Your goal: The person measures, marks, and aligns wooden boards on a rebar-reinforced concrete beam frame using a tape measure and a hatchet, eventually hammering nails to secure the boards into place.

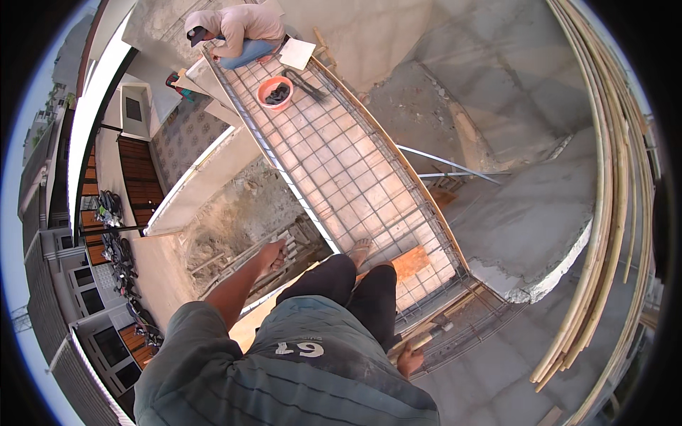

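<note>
My left hand [271, 257] is held out to the left, past the edge of the formwork. Its fingers are curled, and whether anything small is in them I cannot make out. Low on the right, beside my leg, my right hand [409, 361] is closed around the wooden handle of what looks like a hammer [433, 335]. My bare foot [361, 248] rests on the grid of steel rebar [348, 167], which lies over pale boards. An orange-brown wood piece [412, 263] lies by my knees.
A hooded co-worker [245, 32] crouches at the grid's far end, near an orange bucket [275, 93] with dark contents and a pale sheet [296, 54]. Drops flank both edges. Long bamboo poles [604, 177] run along the right; parked motorcycles [121, 263] stand below left.
</note>
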Motion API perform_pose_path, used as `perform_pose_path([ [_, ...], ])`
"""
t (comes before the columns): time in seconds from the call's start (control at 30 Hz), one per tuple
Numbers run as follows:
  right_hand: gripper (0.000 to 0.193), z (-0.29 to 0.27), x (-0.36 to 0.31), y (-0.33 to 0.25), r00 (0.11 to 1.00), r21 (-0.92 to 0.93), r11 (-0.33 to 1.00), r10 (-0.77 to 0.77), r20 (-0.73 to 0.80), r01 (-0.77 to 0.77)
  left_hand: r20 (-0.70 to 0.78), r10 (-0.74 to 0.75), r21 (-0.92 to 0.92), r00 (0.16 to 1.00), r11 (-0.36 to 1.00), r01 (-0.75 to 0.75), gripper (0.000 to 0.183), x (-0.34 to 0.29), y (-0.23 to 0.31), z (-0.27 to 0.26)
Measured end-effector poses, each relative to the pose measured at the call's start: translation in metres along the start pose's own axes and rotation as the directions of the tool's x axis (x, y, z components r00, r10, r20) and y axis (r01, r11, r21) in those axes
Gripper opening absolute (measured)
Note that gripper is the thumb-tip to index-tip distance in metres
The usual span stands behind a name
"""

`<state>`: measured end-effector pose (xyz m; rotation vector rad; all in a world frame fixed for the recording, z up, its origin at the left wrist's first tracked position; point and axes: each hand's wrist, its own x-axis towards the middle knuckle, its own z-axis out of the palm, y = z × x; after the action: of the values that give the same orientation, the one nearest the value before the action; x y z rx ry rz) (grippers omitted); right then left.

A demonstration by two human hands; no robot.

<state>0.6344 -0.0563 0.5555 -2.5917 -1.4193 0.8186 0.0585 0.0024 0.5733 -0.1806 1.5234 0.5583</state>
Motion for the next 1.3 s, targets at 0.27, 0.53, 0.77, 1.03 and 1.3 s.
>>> perform_pose_path([
  [0.27,0.043,-0.031,0.106,-0.117,0.943,0.004,0.986,-0.159,0.293,0.165,0.241,0.12,-0.552,0.963,0.833,0.034,0.039,-0.04,0.095,0.087],
  [0.53,0.044,-0.026,0.261,-0.173,0.878,-0.203,0.927,-0.205,0.432,0.316,0.109,0.349,-0.739,0.931,0.655,-0.159,0.033,-0.017,0.131,0.083],
  [0.77,0.046,-0.031,0.39,-0.27,0.889,-0.245,0.892,-0.279,0.364,0.38,0.109,0.325,-0.787,0.94,0.605,-0.118,0.035,-0.029,0.164,0.091],
  [1.03,0.041,0.014,0.436,-0.458,0.72,-0.117,0.738,-0.591,0.365,0.665,0.091,0.535,-0.916,0.84,0.376,-0.14,0.044,-0.017,0.221,0.093],
  [1.3,0.041,0.036,0.338,-0.722,0.18,0.087,0.279,-0.796,0.578,0.956,-0.058,0.473,-0.941,0.879,0.269,-0.206,0.036,0.015,0.294,0.062],
])
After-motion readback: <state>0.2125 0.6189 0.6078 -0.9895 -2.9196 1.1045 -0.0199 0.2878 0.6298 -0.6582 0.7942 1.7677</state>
